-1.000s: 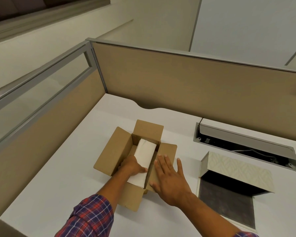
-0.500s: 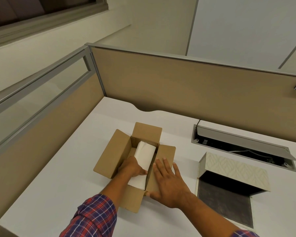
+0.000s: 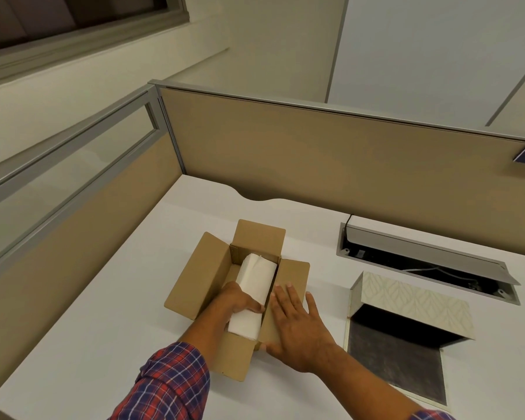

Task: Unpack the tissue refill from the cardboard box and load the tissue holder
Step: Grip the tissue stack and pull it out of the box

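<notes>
Inside the cardboard box (image 3: 205, 277) I see my left hand (image 3: 238, 301) gripping the white tissue stack (image 3: 253, 286). My right hand (image 3: 297, 325) lies flat, fingers spread, on the right flap.

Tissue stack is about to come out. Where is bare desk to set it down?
Bare desk lies left of the cardboard box, and behind it toward the partition. A narrow strip separates box and tissue holder. The right side is crowded: holder, cable tray.
</notes>
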